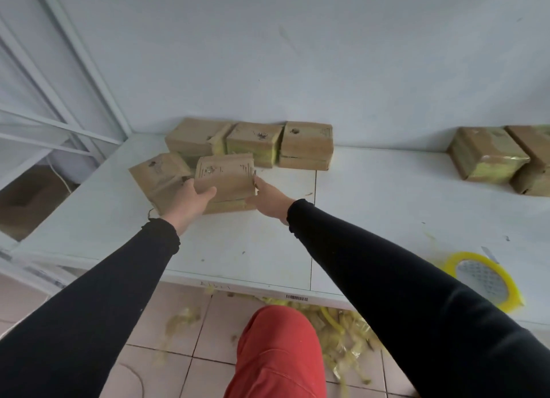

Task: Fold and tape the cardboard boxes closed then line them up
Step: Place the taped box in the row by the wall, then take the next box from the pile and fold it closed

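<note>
Nearest, a red-trousered knee (276, 350) over tiled floor littered with yellowish tape scraps (342, 332). Both arms in black sleeves, stretched forward over the white table (253, 249). At the table's near right edge, a roll of yellow tape (483, 280), lying flat. Further on, left hand (190, 201) and right hand (269, 199) on either side of a cardboard box (224, 179): left thumb curled over the near top edge, fingers hidden on the box's left side; right thumb up along the right edge, remaining fingers tucked under or behind it (cannot tell exactly how). Box tilted, its far edge raised, seemingly atop another flat piece of cardboard (229, 205). Just left, touching, a second box (159, 177) lying askew. Behind these, against the pale wall (297, 55), a row of three taped boxes (253, 143), close together. Well apart on the far right, two more taped boxes (500, 156), side by side.
</note>
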Motion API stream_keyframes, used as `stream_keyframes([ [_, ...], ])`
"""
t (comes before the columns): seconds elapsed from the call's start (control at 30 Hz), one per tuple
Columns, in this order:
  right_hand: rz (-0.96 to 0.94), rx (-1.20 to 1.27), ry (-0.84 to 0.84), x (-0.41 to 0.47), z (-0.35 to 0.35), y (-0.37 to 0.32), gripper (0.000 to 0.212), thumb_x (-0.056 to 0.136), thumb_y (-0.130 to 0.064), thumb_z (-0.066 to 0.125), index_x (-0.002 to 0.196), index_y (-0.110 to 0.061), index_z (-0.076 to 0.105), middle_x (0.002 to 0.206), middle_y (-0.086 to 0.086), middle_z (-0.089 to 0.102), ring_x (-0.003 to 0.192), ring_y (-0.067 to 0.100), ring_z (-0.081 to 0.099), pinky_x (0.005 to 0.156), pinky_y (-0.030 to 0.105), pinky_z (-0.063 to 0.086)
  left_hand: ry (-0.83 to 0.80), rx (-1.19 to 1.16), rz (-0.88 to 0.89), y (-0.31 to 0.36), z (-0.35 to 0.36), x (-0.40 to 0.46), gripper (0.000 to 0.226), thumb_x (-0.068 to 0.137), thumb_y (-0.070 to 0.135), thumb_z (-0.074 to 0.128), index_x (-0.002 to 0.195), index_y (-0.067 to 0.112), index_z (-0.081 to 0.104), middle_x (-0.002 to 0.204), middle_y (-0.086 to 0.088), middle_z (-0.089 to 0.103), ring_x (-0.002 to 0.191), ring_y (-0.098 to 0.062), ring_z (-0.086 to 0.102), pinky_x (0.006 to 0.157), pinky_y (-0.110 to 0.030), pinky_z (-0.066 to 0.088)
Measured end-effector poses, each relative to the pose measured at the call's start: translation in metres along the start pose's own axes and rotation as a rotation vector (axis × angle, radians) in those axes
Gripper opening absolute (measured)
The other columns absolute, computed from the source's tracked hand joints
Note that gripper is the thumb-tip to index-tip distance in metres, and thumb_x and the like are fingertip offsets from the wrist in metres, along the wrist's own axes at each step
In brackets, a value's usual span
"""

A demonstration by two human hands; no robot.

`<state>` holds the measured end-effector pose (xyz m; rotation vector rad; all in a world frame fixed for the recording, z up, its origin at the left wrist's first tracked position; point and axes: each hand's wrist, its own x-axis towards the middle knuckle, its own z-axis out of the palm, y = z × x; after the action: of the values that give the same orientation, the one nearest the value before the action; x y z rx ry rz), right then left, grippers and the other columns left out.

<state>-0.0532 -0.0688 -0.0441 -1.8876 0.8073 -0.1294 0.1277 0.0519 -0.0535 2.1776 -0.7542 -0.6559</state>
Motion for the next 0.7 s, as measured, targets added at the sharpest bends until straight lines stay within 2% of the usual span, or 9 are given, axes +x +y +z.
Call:
stream_keyframes([
  [0.1, 0.027, 0.173, 0.114, -0.020, -0.002, 0.008, 0.061, 0.104, -0.015, 0.051, 0.161, -0.017, 0.026, 0.146, 0.006, 0.051, 0.117, 0.019, 0.051, 0.092, 0.029, 0.045, -0.001, -0.139, 0.005, 0.009, 0.022, -0.004, 0.068, 0.101, 0.047, 0.059, 0.157, 0.018, 0.034, 0.143, 0.006, 0.047, 0.130, -0.017, 0.047, 0.105, -0.038, 0.040],
  [0.2, 0.072, 0.340, 0.309, -0.059, -0.018, 0.029, 0.060, 0.102, -0.016, 0.052, 0.158, -0.021, 0.031, 0.128, 0.000, 0.058, 0.105, 0.017, 0.059, 0.072, 0.019, 0.048, -0.077, -0.193, 0.066, 0.028, 0.056, -0.018, 0.062, 0.103, 0.046, 0.059, 0.154, 0.020, 0.037, 0.142, 0.010, 0.044, 0.127, -0.012, 0.044, 0.103, -0.033, 0.035],
  [0.23, 0.085, 0.401, 0.374, -0.073, -0.024, 0.039, 0.058, 0.101, -0.015, 0.053, 0.156, -0.022, 0.033, 0.121, 0.000, 0.061, 0.101, 0.015, 0.061, 0.070, 0.018, 0.048, -0.112, -0.215, 0.090, 0.035, 0.069, -0.022, 0.059, 0.103, 0.046, 0.059, 0.153, 0.021, 0.039, 0.144, 0.009, 0.044, 0.128, -0.012, 0.044, 0.104, -0.031, 0.035],
  [0.33, 0.147, 0.578, 0.517, -0.123, -0.039, 0.071, 0.051, 0.100, -0.016, 0.056, 0.148, -0.025, 0.042, 0.104, 0.002, 0.065, 0.090, 0.015, 0.062, 0.078, 0.026, 0.051, -0.240, -0.245, 0.157, 0.065, 0.113, -0.045, 0.054, 0.103, 0.044, 0.058, 0.150, 0.024, 0.043, 0.144, 0.011, 0.043, 0.130, -0.010, 0.043, 0.105, -0.029, 0.034],
  [0.43, 0.178, 0.676, 0.612, -0.174, -0.043, 0.098, 0.034, 0.102, -0.014, 0.057, 0.133, -0.027, 0.049, 0.105, 0.002, 0.065, 0.089, 0.016, 0.061, 0.078, 0.029, 0.050, -0.359, -0.242, 0.235, 0.095, 0.158, -0.068, 0.048, 0.102, 0.039, 0.063, 0.147, 0.027, 0.048, 0.139, 0.012, 0.049, 0.124, -0.008, 0.049, 0.098, -0.024, 0.037],
  [0.53, 0.226, 0.712, 0.688, -0.214, -0.041, 0.118, 0.035, 0.103, -0.017, 0.057, 0.135, -0.024, 0.043, 0.109, 0.001, 0.063, 0.094, 0.016, 0.064, 0.088, 0.037, 0.053, -0.455, -0.251, 0.317, 0.115, 0.192, -0.086, 0.052, 0.100, 0.030, 0.067, 0.149, 0.030, 0.048, 0.142, 0.013, 0.051, 0.122, 0.001, 0.049, 0.090, -0.012, 0.038],
  [0.57, 0.240, 0.706, 0.706, -0.222, -0.040, 0.125, 0.038, 0.103, -0.018, 0.057, 0.138, -0.022, 0.041, 0.110, 0.002, 0.062, 0.096, 0.016, 0.065, 0.090, 0.038, 0.053, -0.469, -0.256, 0.330, 0.118, 0.201, -0.089, 0.054, 0.100, 0.029, 0.067, 0.151, 0.031, 0.046, 0.147, 0.013, 0.048, 0.127, 0.000, 0.046, 0.095, -0.012, 0.037],
  [0.63, 0.258, 0.717, 0.737, -0.233, -0.043, 0.138, 0.039, 0.104, -0.015, 0.055, 0.140, -0.021, 0.042, 0.110, 0.000, 0.060, 0.098, 0.016, 0.064, 0.089, 0.037, 0.053, -0.456, -0.290, 0.335, 0.124, 0.215, -0.094, 0.059, 0.101, 0.028, 0.066, 0.154, 0.033, 0.042, 0.157, 0.011, 0.040, 0.138, -0.004, 0.036, 0.108, -0.022, 0.032],
  [0.7, 0.274, 0.765, 0.803, -0.240, -0.051, 0.148, 0.037, 0.105, -0.013, 0.051, 0.140, -0.021, 0.043, 0.114, -0.002, 0.058, 0.101, 0.015, 0.061, 0.093, 0.037, 0.052, -0.376, -0.347, 0.297, 0.128, 0.224, -0.100, 0.060, 0.102, 0.029, 0.065, 0.156, 0.033, 0.038, 0.161, 0.009, 0.036, 0.144, -0.005, 0.032, 0.112, -0.029, 0.031],
])
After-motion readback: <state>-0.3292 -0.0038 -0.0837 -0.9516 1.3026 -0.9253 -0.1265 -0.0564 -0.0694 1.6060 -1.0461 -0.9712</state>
